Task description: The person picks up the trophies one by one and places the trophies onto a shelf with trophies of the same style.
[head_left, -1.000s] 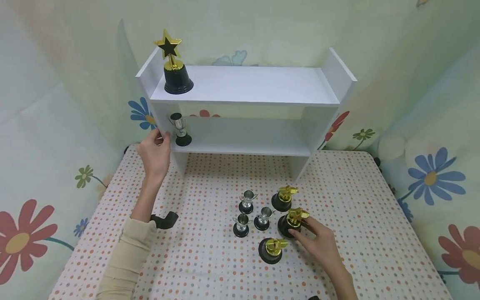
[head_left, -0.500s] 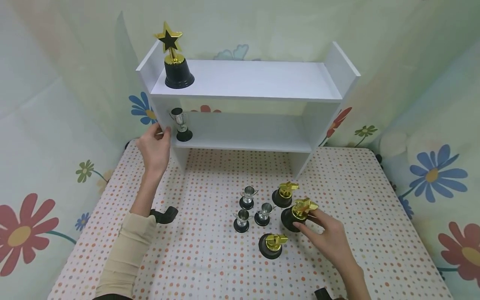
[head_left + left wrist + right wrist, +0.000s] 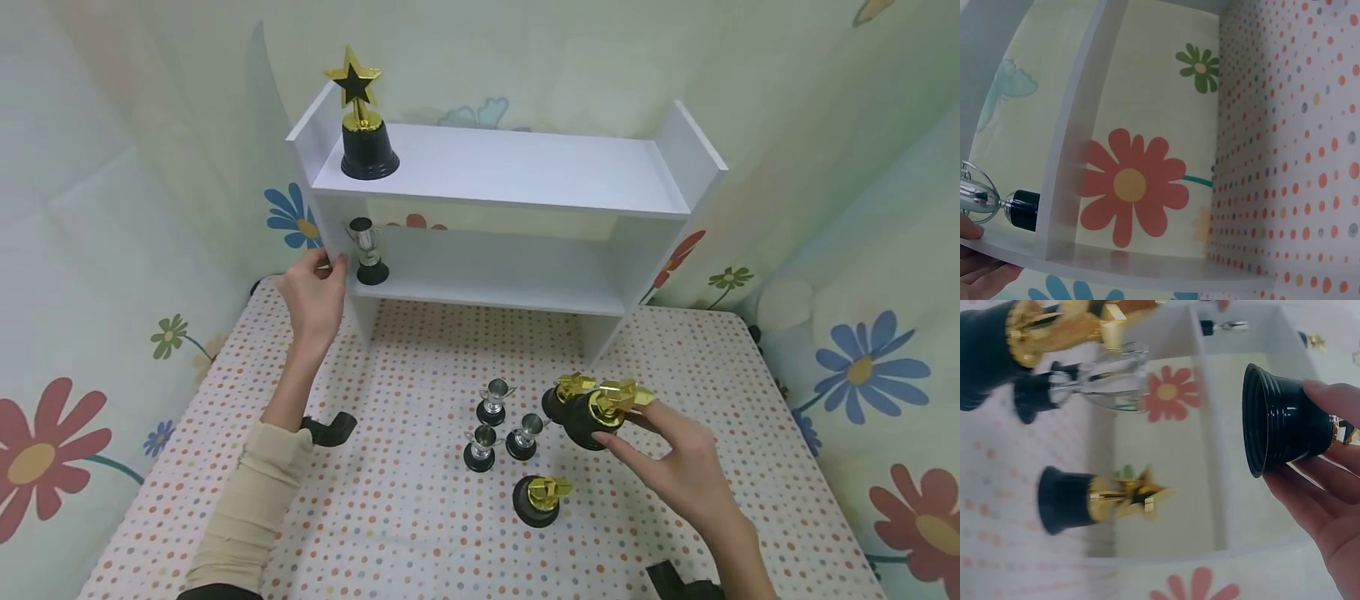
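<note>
My right hand (image 3: 690,471) holds a gold star trophy (image 3: 587,423) by its black base, thumb on one side and fingers on the other. In the right wrist view the hollow underside of the held trophy's base (image 3: 1288,422) shows, raised off the table. My left hand (image 3: 311,300) pinches the left side panel of the white shelf (image 3: 525,171), thumb in front and fingers outside. Right by that thumb, a small silver cup trophy (image 3: 367,252) stands on the middle shelf. A larger star trophy (image 3: 367,137) stands at the left of the top shelf.
Several silver cup trophies (image 3: 492,402) stand on the dotted tablecloth (image 3: 420,517) in front of the shelf. One star trophy (image 3: 537,502) is nearer me, and another star trophy (image 3: 555,404) is partly behind the held one. A flowered backdrop (image 3: 825,250) surrounds the table.
My right hand has lifted the star trophy off the table and carried it slightly right and toward the shelf. The left hand keeps its grip on the side panel.
</note>
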`<state>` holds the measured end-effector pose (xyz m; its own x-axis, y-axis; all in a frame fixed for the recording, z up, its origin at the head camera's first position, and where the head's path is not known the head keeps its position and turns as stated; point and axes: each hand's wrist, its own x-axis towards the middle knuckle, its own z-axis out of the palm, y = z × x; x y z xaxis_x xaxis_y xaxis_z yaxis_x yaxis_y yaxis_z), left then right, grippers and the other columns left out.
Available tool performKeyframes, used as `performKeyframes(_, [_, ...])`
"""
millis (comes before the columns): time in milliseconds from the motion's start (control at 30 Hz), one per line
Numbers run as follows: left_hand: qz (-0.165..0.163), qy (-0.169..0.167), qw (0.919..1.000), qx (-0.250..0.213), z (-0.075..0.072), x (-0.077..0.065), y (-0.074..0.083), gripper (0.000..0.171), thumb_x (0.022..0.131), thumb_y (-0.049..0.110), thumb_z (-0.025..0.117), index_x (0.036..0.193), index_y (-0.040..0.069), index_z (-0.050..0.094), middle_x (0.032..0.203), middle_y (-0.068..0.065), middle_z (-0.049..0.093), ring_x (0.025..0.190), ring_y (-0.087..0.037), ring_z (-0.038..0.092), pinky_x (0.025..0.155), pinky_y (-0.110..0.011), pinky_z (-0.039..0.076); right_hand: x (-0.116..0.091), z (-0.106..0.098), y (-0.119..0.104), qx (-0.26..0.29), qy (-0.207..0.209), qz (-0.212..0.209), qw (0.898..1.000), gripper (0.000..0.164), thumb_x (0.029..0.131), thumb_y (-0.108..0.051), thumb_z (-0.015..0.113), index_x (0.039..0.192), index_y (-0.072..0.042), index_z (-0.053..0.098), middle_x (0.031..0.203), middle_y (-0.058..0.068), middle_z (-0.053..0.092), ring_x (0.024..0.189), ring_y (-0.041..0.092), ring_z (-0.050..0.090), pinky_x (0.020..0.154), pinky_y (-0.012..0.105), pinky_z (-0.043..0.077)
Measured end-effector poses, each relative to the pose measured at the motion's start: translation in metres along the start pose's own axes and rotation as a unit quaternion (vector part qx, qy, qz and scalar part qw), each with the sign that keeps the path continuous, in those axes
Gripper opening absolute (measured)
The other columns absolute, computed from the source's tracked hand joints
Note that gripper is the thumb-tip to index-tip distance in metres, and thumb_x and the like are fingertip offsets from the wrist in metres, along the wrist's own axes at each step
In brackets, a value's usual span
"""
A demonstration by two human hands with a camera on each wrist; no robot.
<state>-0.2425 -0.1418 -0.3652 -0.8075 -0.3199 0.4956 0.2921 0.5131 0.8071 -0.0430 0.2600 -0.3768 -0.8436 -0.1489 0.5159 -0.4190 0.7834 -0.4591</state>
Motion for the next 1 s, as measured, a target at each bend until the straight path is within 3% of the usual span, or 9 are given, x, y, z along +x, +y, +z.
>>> performKeyframes(167, [-0.008, -0.006, 0.9999, 0.004, -0.003, -0.003, -0.002, 0.024, 0.093, 0.017, 0.063, 0.105, -0.003, 0.071, 0.101, -0.017, 0.074, 0.085, -0.025, 0.073, 0.062, -0.013, 0.047, 0.017, -0.013, -0.008, 0.016, -0.006, -0.021, 1.0, 0.056, 0.062, -0.002, 0.088, 0.114, -0.006, 0.068, 0.107, 0.009, 0.072, 0.105, -0.019, 0.052, 0.084, 0.003, 0.045])
performKeyframes(300, [-0.01, -0.005, 0.9999, 0.006, -0.003, -0.002, -0.003, 0.024, 0.093, 0.017, 0.063, 0.103, -0.003, 0.071, 0.099, -0.017, 0.074, 0.084, -0.025, 0.073, 0.065, -0.023, 0.053, 0.035, -0.023, -0.011, 0.035, -0.004, -0.051, 0.998, 0.06, 0.06, 0.002, 0.087, 0.116, -0.006, 0.068, 0.106, 0.01, 0.073, 0.103, -0.017, 0.056, 0.086, 0.004, 0.045])
performKeyframes(333, [-0.012, -0.005, 0.9999, 0.003, -0.003, -0.001, -0.003, 0.023, 0.093, 0.016, 0.063, 0.103, -0.003, 0.071, 0.099, -0.017, 0.074, 0.084, -0.026, 0.073, 0.073, -0.024, 0.053, 0.041, -0.025, -0.011, 0.042, -0.003, -0.057, 0.997, 0.06, 0.059, 0.003, 0.087, 0.116, -0.006, 0.068, 0.105, 0.01, 0.073, 0.102, -0.016, 0.057, 0.086, 0.004, 0.045])
performKeyframes(467, [-0.013, 0.005, 0.9999, 0.008, -0.004, 0.004, -0.001, 0.023, 0.093, 0.015, 0.062, 0.1, -0.005, 0.07, 0.1, -0.02, 0.073, 0.083, -0.03, 0.072, 0.079, -0.038, 0.056, 0.061, -0.032, -0.013, 0.056, -0.005, -0.079, 0.995, 0.059, 0.06, 0.005, 0.086, 0.115, -0.006, 0.068, 0.105, 0.008, 0.073, 0.102, -0.013, 0.059, 0.086, 0.006, 0.047])
performKeyframes(733, [-0.029, -0.001, 0.9993, 0.025, -0.006, 0.006, 0.003, 0.023, 0.093, 0.016, 0.063, 0.103, -0.003, 0.071, 0.102, -0.018, 0.073, 0.085, -0.029, 0.073, 0.075, -0.039, 0.058, 0.087, -0.035, -0.013, 0.069, -0.02, -0.097, 0.993, 0.053, 0.062, 0.004, 0.085, 0.112, -0.006, 0.07, 0.103, 0.004, 0.073, 0.099, -0.012, 0.061, 0.082, 0.008, 0.05])
performKeyframes(1000, [-0.021, -0.007, 0.9996, 0.016, 0.0, 0.005, 0.005, 0.022, 0.093, 0.014, 0.062, 0.103, -0.004, 0.07, 0.102, -0.019, 0.073, 0.085, -0.029, 0.073, 0.075, -0.042, 0.058, 0.113, -0.04, -0.018, 0.07, -0.017, -0.122, 0.99, 0.05, 0.063, 0.003, 0.085, 0.11, -0.008, 0.071, 0.102, 0.005, 0.073, 0.1, -0.012, 0.061, 0.084, 0.008, 0.049])
